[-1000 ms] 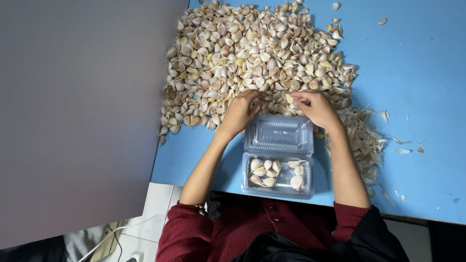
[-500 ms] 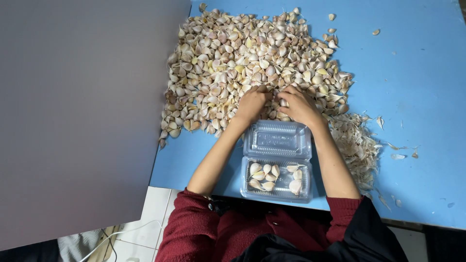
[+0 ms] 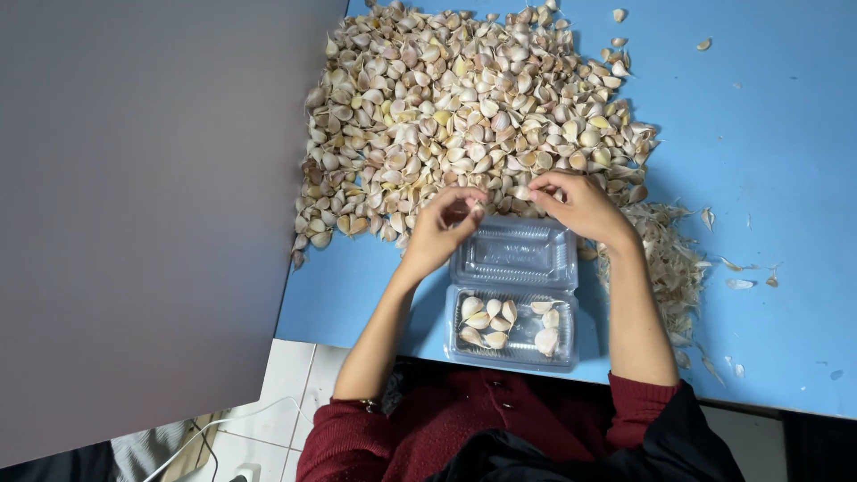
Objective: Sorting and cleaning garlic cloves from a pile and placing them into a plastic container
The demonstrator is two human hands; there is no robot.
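— What does the left hand [image 3: 444, 229] have in its grip?

— Its fingers are curled together around a single garlic clove [image 3: 464, 212], pinched at the fingertips just above the near edge of the heap.

— And the right hand [image 3: 580, 207]?

— Its fingertips are drawn together at the edge of the heap; whether they clamp a clove or only touch one cannot be told from this view.

— What lies straight under the hands?

— A clear plastic clamshell box [image 3: 516, 299], opened flat on the bench. Its lid half sits nearest the hands, just below them. The tray half, closer to the person, holds a few cloves [image 3: 500, 323].

— And beyond the hands?

— The big garlic pile [image 3: 464, 116] spreads over the blue bench [image 3: 777, 161], reaching from the fingers to the far edge of the view. A drift of papery skins [image 3: 669, 259] lies beside the right wrist, with stray flakes scattered further right.

— Anything else?

— Dark red sleeves [image 3: 638, 411] cover the upper forearms, and a grey panel [image 3: 152, 205] fills the left side.
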